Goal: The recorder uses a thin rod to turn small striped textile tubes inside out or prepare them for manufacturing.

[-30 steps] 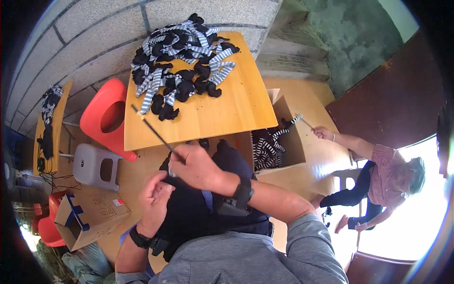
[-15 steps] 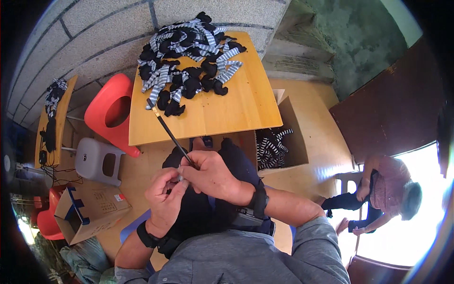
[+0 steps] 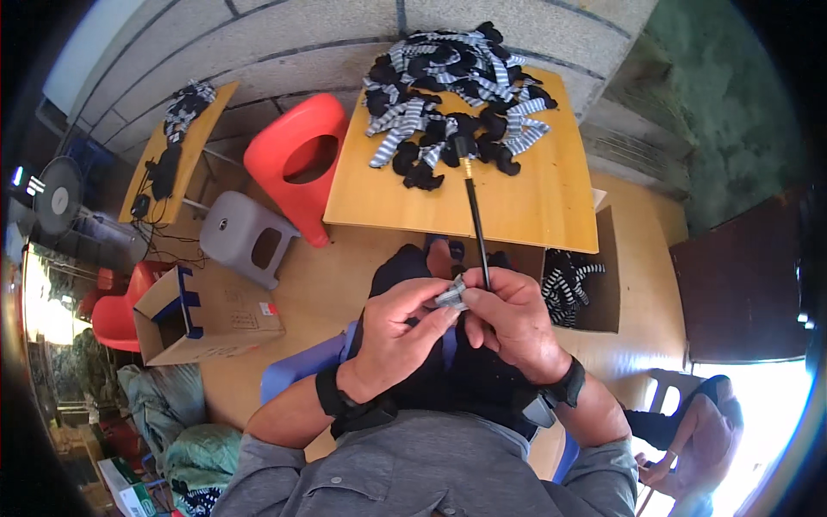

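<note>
Seated before a wooden tabletop (image 3: 534,207), you pinch a small grey striped sock (image 3: 451,294) between both hands over your lap. Your left hand (image 3: 392,332) has its grip clamped on the sock's left end, thumb on top. Your right hand (image 3: 515,320) closes its grip around the lower end of a thin black rod (image 3: 476,226) and also presses the sock's right end.

The rod rises toward 12 o'clock, its pale tip reaching the pile of socks (image 3: 457,99), black and striped, heaped at the tabletop's far edge. The sock in hand sits just left of the rod's base, touching it, at 9 o'clock from your right thumb.

To work it well, as best one can judge, keep the rod steady in your right hand and let your left fingers feed the fabric squarely, holding the cloth taut and close to the rod so it does not bunch.

An open box (image 3: 594,284) with more striped socks stands at 3 o'clock; a red chair (image 3: 297,159) stands at 10 o'clock.
</note>
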Demonstrator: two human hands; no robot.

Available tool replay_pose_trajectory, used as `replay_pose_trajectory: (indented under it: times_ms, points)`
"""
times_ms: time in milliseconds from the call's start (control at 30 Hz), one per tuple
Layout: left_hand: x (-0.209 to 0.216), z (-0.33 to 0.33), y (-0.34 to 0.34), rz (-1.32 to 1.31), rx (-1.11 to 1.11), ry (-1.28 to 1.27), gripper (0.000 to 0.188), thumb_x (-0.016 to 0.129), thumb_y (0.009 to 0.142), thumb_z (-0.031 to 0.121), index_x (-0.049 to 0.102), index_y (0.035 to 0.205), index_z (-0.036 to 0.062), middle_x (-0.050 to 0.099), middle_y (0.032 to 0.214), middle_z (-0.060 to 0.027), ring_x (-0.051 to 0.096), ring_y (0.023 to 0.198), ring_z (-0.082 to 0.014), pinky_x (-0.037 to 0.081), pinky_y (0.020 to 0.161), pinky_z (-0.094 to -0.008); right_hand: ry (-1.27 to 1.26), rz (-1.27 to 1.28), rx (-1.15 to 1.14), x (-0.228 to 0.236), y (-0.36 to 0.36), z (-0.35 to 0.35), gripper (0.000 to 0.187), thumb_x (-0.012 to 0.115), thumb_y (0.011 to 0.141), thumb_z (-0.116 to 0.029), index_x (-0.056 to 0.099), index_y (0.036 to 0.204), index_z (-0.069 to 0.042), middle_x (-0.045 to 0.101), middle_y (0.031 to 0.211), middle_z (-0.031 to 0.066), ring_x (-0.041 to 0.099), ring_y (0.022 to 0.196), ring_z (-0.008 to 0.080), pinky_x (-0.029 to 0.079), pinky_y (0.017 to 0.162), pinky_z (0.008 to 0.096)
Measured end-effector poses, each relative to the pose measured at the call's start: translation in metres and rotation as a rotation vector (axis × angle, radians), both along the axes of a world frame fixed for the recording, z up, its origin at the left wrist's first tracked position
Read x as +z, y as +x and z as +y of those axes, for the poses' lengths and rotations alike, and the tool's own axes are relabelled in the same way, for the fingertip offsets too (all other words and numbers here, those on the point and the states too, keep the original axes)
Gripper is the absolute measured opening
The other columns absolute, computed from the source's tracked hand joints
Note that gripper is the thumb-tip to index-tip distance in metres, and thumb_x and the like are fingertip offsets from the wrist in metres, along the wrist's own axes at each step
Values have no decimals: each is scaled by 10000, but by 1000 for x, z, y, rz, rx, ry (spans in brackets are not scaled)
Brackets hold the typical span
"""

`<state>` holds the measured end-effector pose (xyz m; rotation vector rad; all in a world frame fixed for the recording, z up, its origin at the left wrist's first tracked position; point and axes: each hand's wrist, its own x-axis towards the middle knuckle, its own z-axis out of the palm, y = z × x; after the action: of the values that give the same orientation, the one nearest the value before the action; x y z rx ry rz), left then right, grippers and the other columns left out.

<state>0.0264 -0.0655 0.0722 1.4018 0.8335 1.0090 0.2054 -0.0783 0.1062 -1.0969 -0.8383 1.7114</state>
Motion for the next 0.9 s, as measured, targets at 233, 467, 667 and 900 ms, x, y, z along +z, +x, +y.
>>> replay_pose_trajectory:
  times_ms: [233,467,667,900]
  points:
    - [16,-3,-3,-52,25,14,248,594,933,36,601,1156,-73,653,999,-94,634,855,-114,522,732,-235,61,83,-5,-4,1,-4,154,580,939,-50,587,1075,21,619,800,24,556,519,60,344,395,172]
    - [15,-5,-2,-138,28,-53,252,550,965,45,597,1178,-82,652,1054,-97,626,914,-117,524,775,-232,250,-52,-11,-5,-8,-6,179,645,872,32,589,1042,30,631,835,23,564,595,51,474,513,198]
    - [13,-8,0,-55,27,-1,253,561,963,86,621,1167,-50,651,980,-68,589,796,-95,487,684,-221,279,-171,-41,-10,-12,-8,148,611,869,49,585,1013,26,630,829,34,563,590,53,454,502,188]
    - [-5,-3,-3,66,145,209,259,673,864,47,615,1100,-41,676,953,-113,646,794,-121,507,628,-233,234,-148,-87,-12,-16,-9,142,596,873,43,571,1010,18,617,798,22,549,572,48,440,484,189]
